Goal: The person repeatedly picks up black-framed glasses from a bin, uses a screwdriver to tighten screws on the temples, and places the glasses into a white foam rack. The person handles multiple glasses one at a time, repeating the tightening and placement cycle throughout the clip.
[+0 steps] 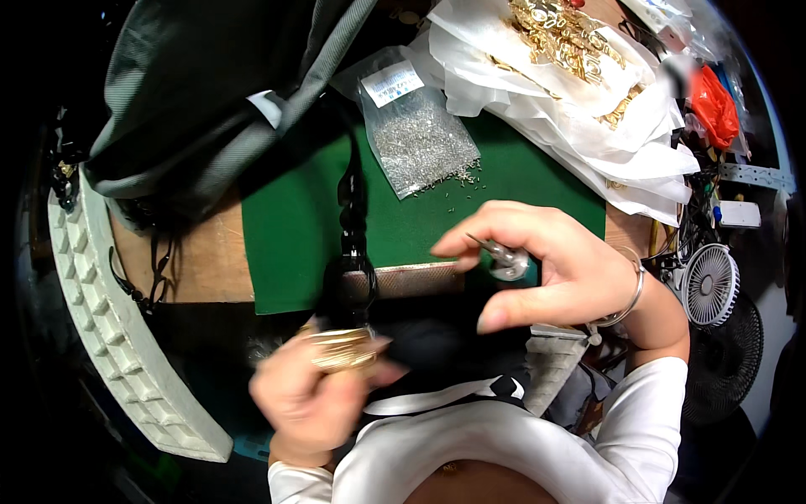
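My left hand (306,395), blurred by motion, is closed on a shiny gold ribbed metal piece (344,350) at the mat's near edge. A glossy black strap of rounded links (353,202) runs from the far side of the mat down to just beyond this hand; whether it joins the gold piece I cannot tell. Held in my right hand (558,269) is a screwdriver-like tool (510,265) with a teal handle and a thin metal tip. Its index finger and thumb reach forward, apart from each other. Black material (428,336) lies between both hands, over my lap.
A clear bag of small screws (420,139) lies on the green mat (285,244), with loose ones spilled beside it. Gold fittings (571,50) sit in white paper (537,130) at far right. Around are a grey bag (227,109), a white moulded tray (126,336) and a fan (711,284).
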The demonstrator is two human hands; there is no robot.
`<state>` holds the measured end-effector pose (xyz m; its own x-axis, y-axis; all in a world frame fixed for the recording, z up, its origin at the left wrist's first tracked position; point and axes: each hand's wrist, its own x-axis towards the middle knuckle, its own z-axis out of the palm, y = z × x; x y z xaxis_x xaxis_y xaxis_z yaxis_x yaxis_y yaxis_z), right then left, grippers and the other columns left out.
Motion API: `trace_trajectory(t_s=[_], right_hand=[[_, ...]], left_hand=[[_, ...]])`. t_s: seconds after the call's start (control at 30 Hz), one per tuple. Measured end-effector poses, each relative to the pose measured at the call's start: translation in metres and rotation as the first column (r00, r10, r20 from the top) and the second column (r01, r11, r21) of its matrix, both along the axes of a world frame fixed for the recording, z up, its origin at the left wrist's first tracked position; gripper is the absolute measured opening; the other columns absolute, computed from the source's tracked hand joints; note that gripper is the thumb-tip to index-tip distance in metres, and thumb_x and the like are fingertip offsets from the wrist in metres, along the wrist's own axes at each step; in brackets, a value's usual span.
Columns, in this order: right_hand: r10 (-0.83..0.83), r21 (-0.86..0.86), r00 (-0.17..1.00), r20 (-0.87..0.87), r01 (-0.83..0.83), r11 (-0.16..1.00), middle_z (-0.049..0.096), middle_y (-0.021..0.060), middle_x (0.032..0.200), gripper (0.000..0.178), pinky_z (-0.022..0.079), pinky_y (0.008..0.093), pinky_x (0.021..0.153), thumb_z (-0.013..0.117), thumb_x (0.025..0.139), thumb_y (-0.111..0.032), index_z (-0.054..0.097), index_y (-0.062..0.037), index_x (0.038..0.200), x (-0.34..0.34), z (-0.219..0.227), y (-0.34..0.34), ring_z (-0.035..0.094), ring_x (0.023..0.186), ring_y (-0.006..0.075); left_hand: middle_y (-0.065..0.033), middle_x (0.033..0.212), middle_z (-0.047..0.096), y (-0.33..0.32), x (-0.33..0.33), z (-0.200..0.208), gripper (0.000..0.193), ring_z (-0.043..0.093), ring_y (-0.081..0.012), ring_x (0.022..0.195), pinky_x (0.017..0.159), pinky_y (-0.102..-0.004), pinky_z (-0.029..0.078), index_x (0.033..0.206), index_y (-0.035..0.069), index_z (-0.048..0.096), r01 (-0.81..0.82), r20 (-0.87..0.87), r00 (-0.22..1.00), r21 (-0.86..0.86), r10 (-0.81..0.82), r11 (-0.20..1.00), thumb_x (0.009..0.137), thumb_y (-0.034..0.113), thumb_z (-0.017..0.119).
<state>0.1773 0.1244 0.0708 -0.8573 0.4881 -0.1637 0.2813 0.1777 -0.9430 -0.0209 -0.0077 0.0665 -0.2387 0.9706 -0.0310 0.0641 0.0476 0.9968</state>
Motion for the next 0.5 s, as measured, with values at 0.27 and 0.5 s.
trace_trajectory(t_s=[0.27, 0.5], right_hand=[[-0.256, 0.566, 0.834, 0.49, -0.081, 0.82, 0.045, 0.0156, 0.086, 0.054, 0.047, 0.0349, 0.054, 0.062, 0.073, -0.027, 0.041, -0.002, 0.116, -0.013, -0.038, -0.024, 0.055, 0.061, 0.029], [-0.327, 0.483, 0.875, 0.357, 0.127, 0.866, 0.042, 0.0183, 0.087, 0.041, 0.046, 0.0379, 0.059, 0.057, 0.077, -0.016, 0.038, 0.0009, 0.108, 0.014, -0.036, -0.017, 0.052, 0.066, 0.033]], left_hand=[[-0.0104, 0.055, 0.059, 0.003, -0.003, 0.001, 0.033, 0.054, -0.0127, 0.048, 0.078, -0.03, 0.041, 0.082, -0.003, 0.055, -0.119, 0.314, 0.934, -0.178, 0.171, 0.977, 0.079, 0.029, 0.054], [-0.0192, 0.07, 0.058, 0.002, -0.016, 0.005, 0.05, 0.056, -0.0181, 0.052, 0.044, -0.0212, 0.045, 0.111, -0.014, 0.04, -0.144, 0.404, 0.895, -0.132, 0.186, 0.981, 0.079, 0.02, 0.058]])
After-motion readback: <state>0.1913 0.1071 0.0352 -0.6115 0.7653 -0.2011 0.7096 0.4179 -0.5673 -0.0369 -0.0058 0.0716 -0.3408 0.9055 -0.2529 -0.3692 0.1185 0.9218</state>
